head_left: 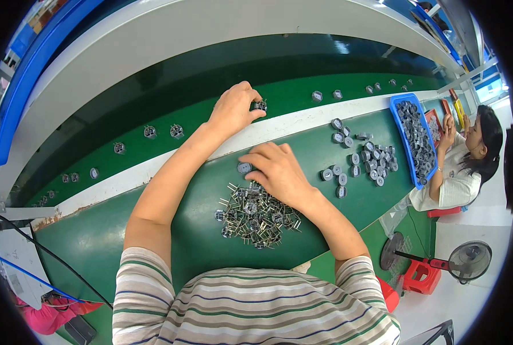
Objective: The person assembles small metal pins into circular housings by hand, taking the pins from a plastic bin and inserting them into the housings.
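Observation:
My left hand [231, 109] reaches over the green conveyor belt, its thumb and fingers closed around a small dark component [260, 106]. Closer to me, my right hand [278, 175] pinches a grey round cap [244, 168] between thumb and fingers. Just below that hand lies a heap of small components with metal pins [256, 217] on the green worktable [95, 241]. Several loose grey caps [377, 164] are scattered on the table to the right of my right hand.
A blue tray [404, 144] full of grey caps stands at the right, near a co-worker [469, 155]. Spaced-out pieces [176, 131] sit along the belt behind a white ledge [325, 118]. A fan [469, 261] and a red stool [421, 277] stand lower right.

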Tool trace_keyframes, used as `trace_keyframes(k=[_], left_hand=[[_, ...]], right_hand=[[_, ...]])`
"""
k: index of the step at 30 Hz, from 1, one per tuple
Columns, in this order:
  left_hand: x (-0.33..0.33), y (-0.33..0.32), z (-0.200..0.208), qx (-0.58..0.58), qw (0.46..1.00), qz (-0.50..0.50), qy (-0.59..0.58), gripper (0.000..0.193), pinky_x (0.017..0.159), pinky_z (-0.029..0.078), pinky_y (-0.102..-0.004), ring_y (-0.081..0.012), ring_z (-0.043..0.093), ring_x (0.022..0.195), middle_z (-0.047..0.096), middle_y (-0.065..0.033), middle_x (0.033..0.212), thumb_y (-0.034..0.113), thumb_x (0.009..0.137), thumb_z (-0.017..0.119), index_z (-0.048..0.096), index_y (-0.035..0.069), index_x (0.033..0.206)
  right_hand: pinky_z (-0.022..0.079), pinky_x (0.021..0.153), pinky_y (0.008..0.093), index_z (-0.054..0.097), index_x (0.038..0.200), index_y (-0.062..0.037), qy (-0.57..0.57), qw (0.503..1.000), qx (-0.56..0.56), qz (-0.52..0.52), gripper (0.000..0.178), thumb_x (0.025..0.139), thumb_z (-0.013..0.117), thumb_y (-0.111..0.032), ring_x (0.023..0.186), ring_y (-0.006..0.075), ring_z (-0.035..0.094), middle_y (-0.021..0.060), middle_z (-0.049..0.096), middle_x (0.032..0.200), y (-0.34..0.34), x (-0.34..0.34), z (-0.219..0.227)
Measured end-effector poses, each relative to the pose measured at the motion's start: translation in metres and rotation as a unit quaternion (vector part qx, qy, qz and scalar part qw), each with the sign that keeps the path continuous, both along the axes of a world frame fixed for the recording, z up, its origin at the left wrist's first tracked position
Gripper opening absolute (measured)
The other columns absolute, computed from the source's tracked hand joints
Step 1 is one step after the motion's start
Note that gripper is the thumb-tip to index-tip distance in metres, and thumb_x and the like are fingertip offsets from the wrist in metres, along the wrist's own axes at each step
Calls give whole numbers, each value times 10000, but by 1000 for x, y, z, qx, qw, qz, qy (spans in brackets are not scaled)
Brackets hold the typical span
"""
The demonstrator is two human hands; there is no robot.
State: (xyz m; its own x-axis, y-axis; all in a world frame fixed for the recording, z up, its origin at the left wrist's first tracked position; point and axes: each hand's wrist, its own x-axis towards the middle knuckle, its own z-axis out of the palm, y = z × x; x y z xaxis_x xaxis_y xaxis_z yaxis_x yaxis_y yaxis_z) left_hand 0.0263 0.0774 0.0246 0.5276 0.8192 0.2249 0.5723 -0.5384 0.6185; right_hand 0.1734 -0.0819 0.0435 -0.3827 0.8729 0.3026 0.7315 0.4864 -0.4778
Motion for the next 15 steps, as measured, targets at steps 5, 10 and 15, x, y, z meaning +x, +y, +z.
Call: trace_keyframes(k=[5,10,15], left_hand=[[10,10,-10,-38,996,34,68,380,972,525,-460,-328,642,1113,675,-120,1114,229,782,909,766,45,1082],[33,-1,-5,156,988,-15,15,469,1013,446,-478,-297,588,1210,654,-96,1241,219,826,873,716,90,1249],[69,1,-11,86,990,-115,-13,521,1037,415,-460,-289,564,1243,644,-105,1304,252,890,830,687,109,1370]], right_hand=[[481,959,429,729,1139,-65,-1,997,-28,71,355,796,818,-48,1086,291,634,75,674,1125,11,10,-3],[480,903,429,717,1127,-47,-47,997,-45,-28,314,830,813,-76,1067,303,631,79,676,1135,-9,53,12],[468,891,439,721,1156,-77,-48,992,-87,-81,336,846,825,-153,1039,314,628,87,669,1106,-45,96,36]])
